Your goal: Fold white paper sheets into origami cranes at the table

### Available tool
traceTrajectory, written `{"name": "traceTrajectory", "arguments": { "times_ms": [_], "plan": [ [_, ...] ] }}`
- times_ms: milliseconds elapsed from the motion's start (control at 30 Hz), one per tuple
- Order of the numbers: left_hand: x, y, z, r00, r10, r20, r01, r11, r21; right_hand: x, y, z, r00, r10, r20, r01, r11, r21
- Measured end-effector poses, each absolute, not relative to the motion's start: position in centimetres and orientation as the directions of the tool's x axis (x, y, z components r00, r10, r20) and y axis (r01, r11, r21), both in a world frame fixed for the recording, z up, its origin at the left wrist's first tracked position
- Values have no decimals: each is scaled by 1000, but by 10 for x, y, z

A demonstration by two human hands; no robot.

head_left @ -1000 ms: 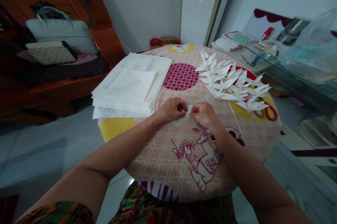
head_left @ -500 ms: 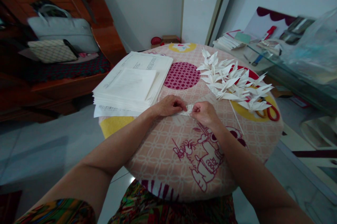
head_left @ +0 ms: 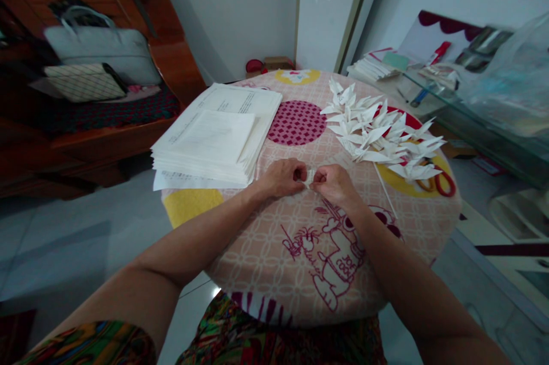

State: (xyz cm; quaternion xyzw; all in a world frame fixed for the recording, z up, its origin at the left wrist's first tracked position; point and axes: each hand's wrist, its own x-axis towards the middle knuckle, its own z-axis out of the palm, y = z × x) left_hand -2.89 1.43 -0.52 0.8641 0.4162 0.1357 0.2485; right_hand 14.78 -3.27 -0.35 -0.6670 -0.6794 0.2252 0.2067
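My left hand [head_left: 282,177] and my right hand [head_left: 333,182] meet over the middle of a round table with a pink patterned cloth [head_left: 309,250]. Both hands are closed, pinching one small folded piece of white paper [head_left: 308,177] between their fingertips, just above the cloth. Most of that paper is hidden by my fingers. A heap of several folded white paper cranes [head_left: 381,136] lies to the right, beyond my right hand. A thick stack of white paper sheets [head_left: 217,136] sits to the left, beyond my left hand.
Red-handled scissors [head_left: 435,182] and a thin white stick [head_left: 385,190] lie at the table's right edge. A glass-topped side table [head_left: 454,96] with books and pens stands to the right. A wooden bench [head_left: 98,142] with bags is on the left.
My hands have drawn closer together on the small paper, which showed wider between them half a second ago. The camera has shifted slightly.
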Motion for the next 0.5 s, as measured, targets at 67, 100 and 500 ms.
{"name": "traceTrajectory", "arguments": {
  "times_ms": [67, 100, 500],
  "plan": [
    [-31, 18, -5, 632, 775, 11, 624, -517, 585, 147, -33, -3, -19, 999, -28, 810, -1, -586],
    [-32, 19, -5, 641, 767, 2, 608, -509, 609, 147, -33, -2, -18, 999, -32, 808, -5, -589],
    [-53, 34, -4, 787, 613, -68, 326, -321, 889, 149, -33, -5, -25, 1000, 1, 806, 21, -592]
  ]
}}
